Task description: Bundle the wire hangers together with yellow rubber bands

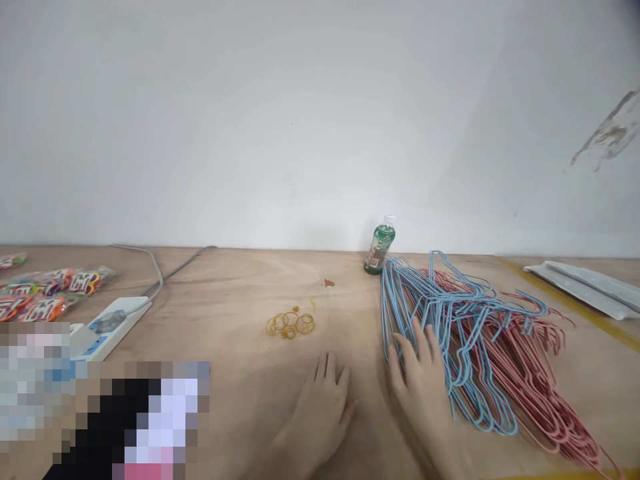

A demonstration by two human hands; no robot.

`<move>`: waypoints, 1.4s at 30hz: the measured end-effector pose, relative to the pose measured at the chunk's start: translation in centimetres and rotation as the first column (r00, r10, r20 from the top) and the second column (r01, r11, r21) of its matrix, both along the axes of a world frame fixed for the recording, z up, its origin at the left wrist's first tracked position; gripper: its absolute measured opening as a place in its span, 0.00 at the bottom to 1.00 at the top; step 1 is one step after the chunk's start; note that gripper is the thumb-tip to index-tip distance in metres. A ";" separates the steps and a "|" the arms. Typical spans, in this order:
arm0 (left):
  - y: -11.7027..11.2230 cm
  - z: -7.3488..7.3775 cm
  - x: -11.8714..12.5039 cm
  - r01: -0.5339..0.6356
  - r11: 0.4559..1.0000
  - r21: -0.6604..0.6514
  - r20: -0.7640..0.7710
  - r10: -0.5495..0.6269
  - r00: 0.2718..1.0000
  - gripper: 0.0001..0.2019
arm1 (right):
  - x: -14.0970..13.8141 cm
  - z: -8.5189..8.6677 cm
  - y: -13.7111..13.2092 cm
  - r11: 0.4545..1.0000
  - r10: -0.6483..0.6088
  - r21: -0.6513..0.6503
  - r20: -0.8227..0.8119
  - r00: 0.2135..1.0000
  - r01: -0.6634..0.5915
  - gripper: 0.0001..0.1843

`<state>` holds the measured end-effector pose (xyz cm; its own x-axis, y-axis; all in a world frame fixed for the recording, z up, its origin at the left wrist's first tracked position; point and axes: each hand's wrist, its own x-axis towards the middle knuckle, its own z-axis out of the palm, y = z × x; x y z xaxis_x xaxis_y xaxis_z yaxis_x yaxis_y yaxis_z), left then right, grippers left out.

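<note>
My left hand (324, 400) lies flat on the wooden table, fingers stretched out, holding nothing. Just beyond its fingertips is a small heap of yellow rubber bands (290, 325). My right hand (419, 367) rests with fingers spread at the left side of a pile of blue clothes hangers (450, 303); its fingertips appear to touch the nearest ones. Pink clothes hangers (537, 393) lie partly under the blue ones and fan out toward the lower right.
Behind the hangers a green bottle (381, 248) with a white cap stands near the wall. A white power strip (123, 320) with a grey cable (156, 267) and colourful packets (47, 287) are at left. White flat packages (590, 287) lie far right. Pixelated areas hide the lower left.
</note>
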<state>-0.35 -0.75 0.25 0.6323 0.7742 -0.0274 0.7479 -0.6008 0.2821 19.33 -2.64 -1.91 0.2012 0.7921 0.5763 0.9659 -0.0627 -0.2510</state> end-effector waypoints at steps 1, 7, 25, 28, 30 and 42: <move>0.4 0.3 -0.2 0.002 1.000 0.023 0.013 -0.002 1.000 0.21 | -0.4 0.8 0.3 0.991 0.133 -0.030 -0.028 0.991 -0.134 0.20; 4.2 0.3 -2.0 -0.228 0.934 0.275 0.112 0.205 0.972 0.18 | -2.7 2.1 4.8 0.716 0.608 -0.268 -0.212 0.765 -0.644 0.24; 11.4 -3.6 -6.6 -0.456 0.871 0.182 0.363 0.372 0.854 0.28 | -11.4 -2.5 15.0 0.822 0.387 -0.075 -0.655 0.649 -0.565 0.28; 12.8 -3.2 -6.3 -0.479 0.858 0.187 0.429 0.368 0.825 0.20 | -10.9 -3.1 14.5 0.824 0.407 -0.025 -0.670 0.621 -0.567 0.27; 13.6 -3.0 -5.9 -0.503 0.843 0.189 0.458 0.377 0.805 0.16 | -10.4 -3.1 13.6 0.832 0.410 -0.002 -0.672 0.617 -0.555 0.25; 12.6 -1.0 -5.0 -0.431 0.899 0.076 0.636 0.289 0.715 0.12 | -9.7 -0.5 7.4 0.893 0.343 -0.018 -0.619 0.707 -0.449 0.18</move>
